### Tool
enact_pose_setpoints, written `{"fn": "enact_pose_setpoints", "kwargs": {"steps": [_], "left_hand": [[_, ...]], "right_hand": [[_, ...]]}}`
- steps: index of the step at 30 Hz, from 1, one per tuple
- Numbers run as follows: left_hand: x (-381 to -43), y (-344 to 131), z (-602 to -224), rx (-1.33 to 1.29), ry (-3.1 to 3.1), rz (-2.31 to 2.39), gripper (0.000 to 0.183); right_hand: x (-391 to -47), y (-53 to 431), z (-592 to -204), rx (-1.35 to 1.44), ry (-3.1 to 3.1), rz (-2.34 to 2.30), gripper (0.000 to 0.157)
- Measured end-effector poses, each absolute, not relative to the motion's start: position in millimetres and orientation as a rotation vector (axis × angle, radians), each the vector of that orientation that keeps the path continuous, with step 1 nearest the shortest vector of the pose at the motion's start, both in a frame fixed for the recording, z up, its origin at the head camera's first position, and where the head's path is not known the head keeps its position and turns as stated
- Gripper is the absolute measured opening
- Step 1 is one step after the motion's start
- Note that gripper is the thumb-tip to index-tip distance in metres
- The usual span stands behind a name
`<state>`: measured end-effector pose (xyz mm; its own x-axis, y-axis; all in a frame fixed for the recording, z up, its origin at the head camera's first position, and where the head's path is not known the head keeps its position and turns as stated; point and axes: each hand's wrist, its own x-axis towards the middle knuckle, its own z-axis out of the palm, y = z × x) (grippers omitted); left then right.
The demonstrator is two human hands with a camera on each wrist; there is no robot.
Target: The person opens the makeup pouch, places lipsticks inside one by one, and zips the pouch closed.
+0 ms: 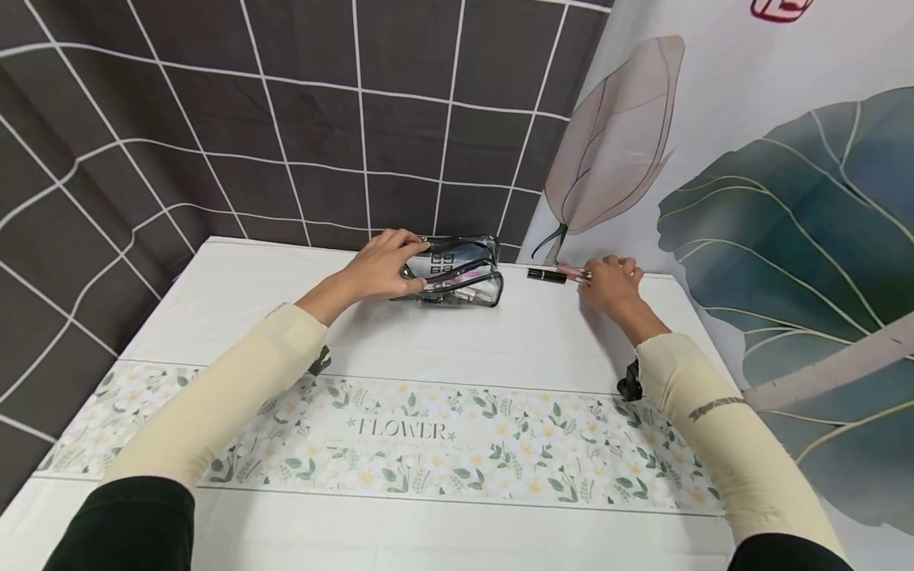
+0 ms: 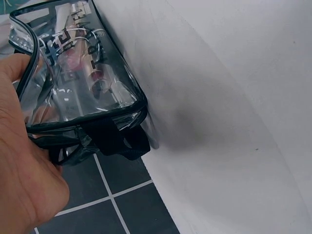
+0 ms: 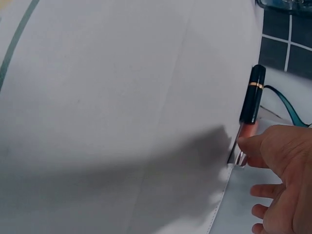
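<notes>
A clear pouch with black trim [image 1: 464, 274] stands at the back of the white table. My left hand [image 1: 382, 266] grips its left end, with the thumb at the front and fingers over the top. Through the clear side in the left wrist view, several small cosmetic tubes [image 2: 95, 73] show inside. To the right of the pouch, my right hand [image 1: 612, 284] pinches a lip gloss tube [image 3: 247, 129] by its pinkish clear end, between thumb and forefinger. Its black cap [image 3: 253, 95] with a gold band points left toward the pouch. The other right fingers are spread apart.
The white table [image 1: 428, 349] carries a floral printed band with the word FLOWER across its middle. Behind it hangs a dark cloth with a white grid [image 1: 321, 119]. A leaf-printed curtain [image 1: 785, 238] hangs along the right side.
</notes>
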<state>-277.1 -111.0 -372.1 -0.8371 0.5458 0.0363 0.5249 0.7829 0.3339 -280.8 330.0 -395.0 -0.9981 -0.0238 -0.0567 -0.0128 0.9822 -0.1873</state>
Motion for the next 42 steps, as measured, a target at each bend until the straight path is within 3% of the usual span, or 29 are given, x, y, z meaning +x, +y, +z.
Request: {"fn": "enact_pose_setpoints", "kwargs": {"steps": [12, 21, 42], "left_hand": [[-275, -109, -370, 0.887, 2.907, 0.527, 0.083], [-276, -108, -372, 0.901, 2.902, 0.542, 0.083], [-276, -112, -372, 0.883, 2.909, 0.529, 0.083]], "right_hand": [[-283, 332, -397, 0.022, 3.06, -0.238, 0.04], [-285, 334, -401, 0.058, 3.057, -0.221, 0.028], [-283, 333, -389, 0.107, 3.074, -0.411, 0.033]]}}
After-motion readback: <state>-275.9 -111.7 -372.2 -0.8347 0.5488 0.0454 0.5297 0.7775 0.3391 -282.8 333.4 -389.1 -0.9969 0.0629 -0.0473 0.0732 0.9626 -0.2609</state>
